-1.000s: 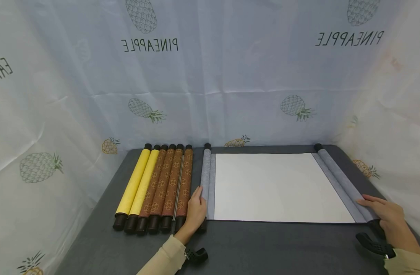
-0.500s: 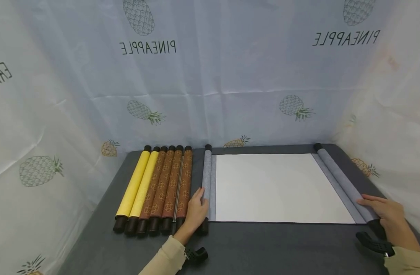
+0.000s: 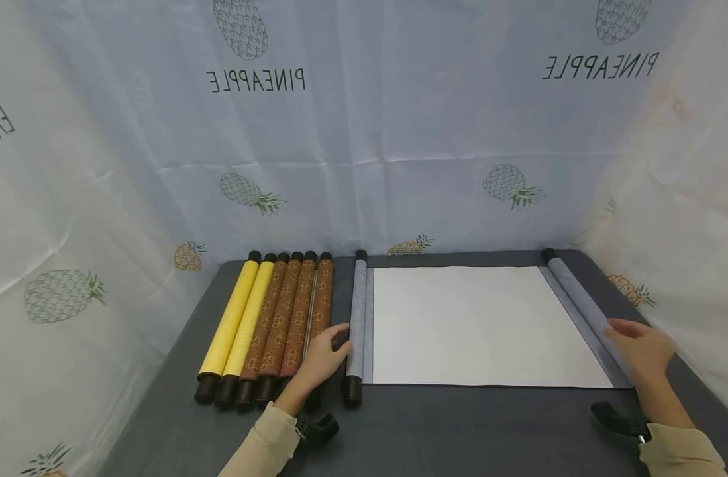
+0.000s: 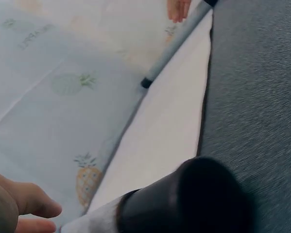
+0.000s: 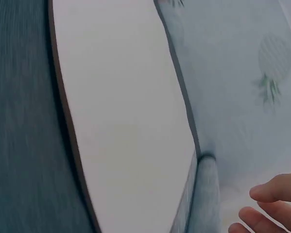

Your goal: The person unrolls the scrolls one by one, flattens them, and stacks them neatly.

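A grey-bordered scroll [image 3: 483, 324] lies unrolled on the dark table, its white sheet face up between a left roller [image 3: 358, 311] and a right roller [image 3: 578, 291]. My left hand [image 3: 320, 361] hangs just left of the left roller with loosely bent fingers and nothing in them. The left wrist view shows that roller's black end knob [image 4: 155, 208] apart from the fingers [image 4: 36, 199]. Over the near part of the right roller is my right hand [image 3: 642, 348], hiding its near knob. In the right wrist view its relaxed fingers [image 5: 276, 187] are apart from the roller [image 5: 206, 194].
Left of the scroll, two yellow rolled scrolls [image 3: 231, 321] and several brown patterned ones [image 3: 280, 324] lie side by side, with a thin metal rod [image 3: 311, 311] among the brown ones. A pineapple-print curtain [image 3: 423, 119] encloses the table's back and sides.
Both hands have let go of the rollers. The left hand has moved left toward the brown scrolls, and the right hand has shifted left and up. The scroll stays spread flat.
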Demonstrator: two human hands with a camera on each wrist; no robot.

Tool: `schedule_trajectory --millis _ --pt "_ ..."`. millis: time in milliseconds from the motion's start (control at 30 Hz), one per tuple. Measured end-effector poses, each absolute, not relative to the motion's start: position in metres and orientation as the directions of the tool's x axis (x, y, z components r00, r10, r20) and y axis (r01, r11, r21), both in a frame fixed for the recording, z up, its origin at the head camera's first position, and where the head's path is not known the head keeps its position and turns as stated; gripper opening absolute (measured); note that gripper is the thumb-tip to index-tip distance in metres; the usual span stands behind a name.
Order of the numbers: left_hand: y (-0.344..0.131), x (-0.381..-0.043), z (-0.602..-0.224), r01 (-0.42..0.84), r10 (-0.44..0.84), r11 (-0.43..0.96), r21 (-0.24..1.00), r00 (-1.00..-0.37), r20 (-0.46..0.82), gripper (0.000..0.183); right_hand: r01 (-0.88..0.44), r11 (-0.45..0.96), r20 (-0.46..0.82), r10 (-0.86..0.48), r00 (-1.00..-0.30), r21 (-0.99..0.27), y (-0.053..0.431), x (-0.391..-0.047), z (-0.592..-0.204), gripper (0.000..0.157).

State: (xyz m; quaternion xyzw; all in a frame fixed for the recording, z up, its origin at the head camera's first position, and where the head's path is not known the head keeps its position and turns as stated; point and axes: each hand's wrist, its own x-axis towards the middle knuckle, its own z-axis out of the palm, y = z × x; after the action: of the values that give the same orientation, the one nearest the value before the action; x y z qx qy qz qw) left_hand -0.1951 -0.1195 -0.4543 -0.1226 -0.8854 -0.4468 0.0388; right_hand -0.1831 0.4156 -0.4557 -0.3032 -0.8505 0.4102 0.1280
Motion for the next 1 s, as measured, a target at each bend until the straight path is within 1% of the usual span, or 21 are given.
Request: schedule_trajectory --millis 33,67,167,267,300,367,467,533,600,733,867,933,1000 --pt "-0.122 -0.195 -0.452 0.241 0.175 0.561 0.792 -0.97 0.171 0.038 0.387 0.534 0.016 0.601 -0.799 -0.751 0.413 -0.189 -0.463 0.043" --pt "-0.126 -0.195 -0.449 0.225 0.164 0.549 0.805 -0.973 0.16 0.038 0.362 0.575 0.048 0.575 -0.817 -0.734 0.411 -0.197 -0.472 0.047" --pt "-0.135 -0.195 -0.443 0.176 0.132 0.512 0.84 -0.983 0.126 0.037 0.234 0.685 0.159 0.459 -0.874 -0.69 0.403 -0.22 -0.502 0.046" --pt "-0.145 -0.195 -0.438 0.141 0.091 0.51 0.848 -0.99 0.11 0.036 0.097 0.717 0.202 0.319 -0.926 -0.691 0.377 -0.235 -0.513 0.045" --pt "-0.148 -0.196 -0.436 0.13 0.08 0.517 0.846 -0.991 0.104 0.036 0.054 0.724 0.216 0.275 -0.937 -0.688 0.364 -0.237 -0.512 0.044" --pt "-0.156 -0.196 -0.434 0.11 0.058 0.535 0.838 -0.994 0.094 0.036 0.012 0.703 0.196 0.215 -0.957 -0.711 0.333 -0.236 -0.499 0.042" --pt "-0.169 -0.194 -0.429 0.073 0.035 0.558 0.827 -0.997 0.064 0.038 -0.038 0.664 0.146 0.108 -0.983 -0.747 0.28 -0.223 -0.466 0.037" --pt "-0.178 -0.193 -0.427 0.047 0.026 0.578 0.814 -0.999 0.039 0.039 -0.05 0.598 0.086 0.032 -0.996 -0.8 0.248 -0.212 -0.445 0.035" --pt "-0.187 -0.19 -0.424 0.026 0.014 0.601 0.799 -1.0 0.022 0.039 -0.081 0.533 0.051 -0.07 -0.996 -0.843 0.221 -0.204 -0.432 0.034" --pt "-0.199 -0.186 -0.422 0.014 0.002 0.631 0.775 -1.0 0.017 0.04 -0.121 0.403 0.021 -0.244 -0.969 -0.907 0.176 -0.197 -0.432 0.034" --pt "-0.202 -0.184 -0.424 0.001 -0.01 0.639 0.769 -1.0 0.01 0.04 -0.136 0.297 -0.003 -0.425 -0.905 -0.945 0.133 -0.191 -0.436 0.037" --pt "-0.201 -0.184 -0.423 -0.033 -0.015 0.62 0.784 -0.999 -0.03 0.044 -0.122 0.245 -0.019 -0.503 -0.864 -0.962 0.114 -0.187 -0.436 0.039" --pt "-0.199 -0.184 -0.42 -0.078 -0.005 0.572 0.816 -0.996 -0.091 0.048 -0.071 0.189 -0.047 -0.556 -0.83 -0.979 0.096 -0.184 -0.435 0.04"
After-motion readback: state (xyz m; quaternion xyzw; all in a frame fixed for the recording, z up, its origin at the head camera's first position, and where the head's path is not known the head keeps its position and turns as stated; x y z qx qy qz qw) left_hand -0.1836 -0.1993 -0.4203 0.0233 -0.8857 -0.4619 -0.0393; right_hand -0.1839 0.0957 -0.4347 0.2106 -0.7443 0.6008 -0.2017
